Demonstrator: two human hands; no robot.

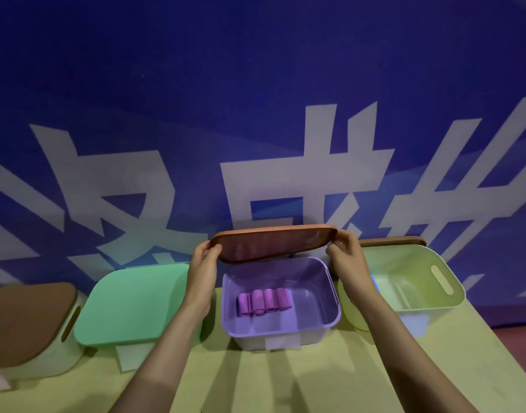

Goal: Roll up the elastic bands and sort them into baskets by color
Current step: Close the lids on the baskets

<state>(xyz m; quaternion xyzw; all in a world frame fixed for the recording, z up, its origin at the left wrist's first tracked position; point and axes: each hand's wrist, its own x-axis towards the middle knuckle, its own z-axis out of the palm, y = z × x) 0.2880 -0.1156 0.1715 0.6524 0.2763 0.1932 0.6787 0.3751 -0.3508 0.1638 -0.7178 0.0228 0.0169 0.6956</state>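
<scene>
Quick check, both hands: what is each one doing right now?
Left hand: holding the left end of the lid, raised above the purple basket.
Right hand: holding the lid's right end.

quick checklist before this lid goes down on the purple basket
1. Left hand and right hand both hold the lid by its ends: ok.
2. Lid level over the purple basket: not ok, it is tilted, underside toward the camera.
3. Rolled bands lie below the rim: ok.
4. Band colour suits the basket: ok, pinkish purple in purple.
5. Rolls wound tight: cannot tell.
</scene>
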